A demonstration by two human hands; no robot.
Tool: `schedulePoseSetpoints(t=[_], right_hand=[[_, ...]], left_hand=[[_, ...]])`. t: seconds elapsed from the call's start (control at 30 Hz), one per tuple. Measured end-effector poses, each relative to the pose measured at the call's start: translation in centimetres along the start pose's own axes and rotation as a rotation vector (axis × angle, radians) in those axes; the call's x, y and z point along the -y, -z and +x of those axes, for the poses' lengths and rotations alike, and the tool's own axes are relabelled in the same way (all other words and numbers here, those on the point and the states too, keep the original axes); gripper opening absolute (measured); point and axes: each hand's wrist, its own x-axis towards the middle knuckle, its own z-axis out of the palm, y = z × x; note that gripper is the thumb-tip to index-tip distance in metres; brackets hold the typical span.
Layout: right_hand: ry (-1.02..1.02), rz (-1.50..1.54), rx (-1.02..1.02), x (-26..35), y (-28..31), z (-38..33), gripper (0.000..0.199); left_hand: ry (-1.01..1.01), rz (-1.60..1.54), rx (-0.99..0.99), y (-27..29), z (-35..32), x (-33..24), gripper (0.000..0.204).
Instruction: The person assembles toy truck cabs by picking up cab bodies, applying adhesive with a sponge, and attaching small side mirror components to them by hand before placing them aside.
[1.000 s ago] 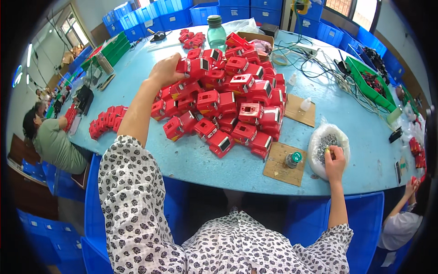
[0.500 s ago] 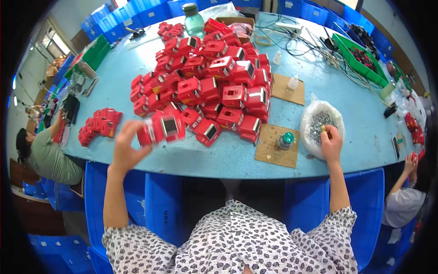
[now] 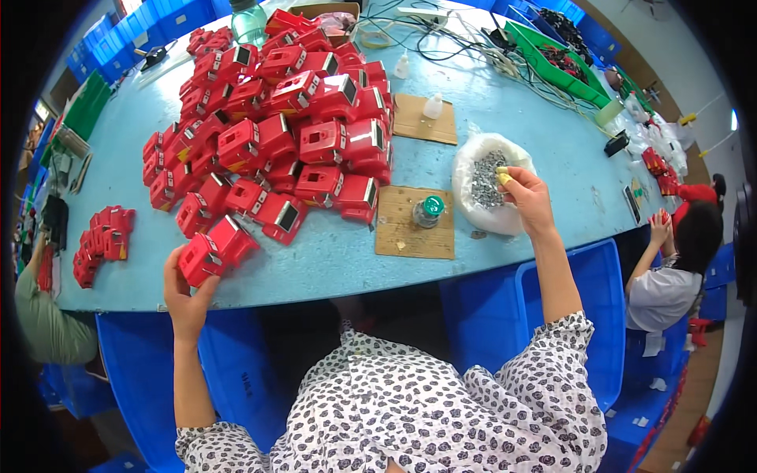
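Observation:
My left hand grips a red plastic toy car body between thumb and fingers, low at the front edge of the big pile. Many similar red car bodies are heaped behind it, some with dark or silvery windows. My right hand is over an open white plastic bag filled with small silvery metal pieces. Yellow covers sit on its thumb and forefinger, whose tips are pinched together. Whatever is between those tips is too small to make out.
A green-capped jar stands on a cardboard piece; behind it, a small white bottle is on another. A smaller red stack lies left. Cables and a green tray lie farther back. Co-workers sit at both sides.
The view has shifted to the right. My left hand has brought the red car body down to the front of the pile, tilting it. My right hand stays at the bag of metal pieces.

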Motion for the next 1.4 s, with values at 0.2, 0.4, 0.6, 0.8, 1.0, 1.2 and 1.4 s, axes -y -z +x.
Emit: schedulePoseSetpoints(t=[0.2, 0.4, 0.6, 0.8, 1.0, 1.2, 1.4], right_hand=[[-0.067, 0.196, 0.118, 0.7, 0.7, -0.6, 0.015], [-0.1, 0.424, 0.267, 1.2, 0.8, -1.4, 0.014], [-0.196, 0.467, 0.276, 3.6, -1.7, -3.3, 0.013], [-0.155, 0.606, 0.45, 3.2, -3.3, -3.5, 0.012], [-0.216, 0.54, 0.407, 4.3, -6.1, -5.6, 0.014], [-0.286, 0.543, 0.475, 4.3, -6.6, -5.3, 0.014], [-0.25, 0.272, 0.459, 5.0, -7.1, -4.4, 0.011]], left_hand=[[-0.114, -0.295, 0.007, -3.1, 1.9, -5.9, 0.08], [-0.203, -0.409, 0.013, -7.0, 2.7, -9.2, 0.09], [0.149, -1.205, 0.209, -15.5, 0.0, -9.1, 0.082], [0.487, -1.46, 0.351, -19.5, -2.1, -8.9, 0.073], [0.716, -1.593, 0.342, -20.7, -1.6, -8.2, 0.061], [0.662, -1.626, 0.414, -21.1, -1.3, -7.6, 0.058], [0.671, -1.678, 0.432, -20.8, -1.4, -6.7, 0.054]])
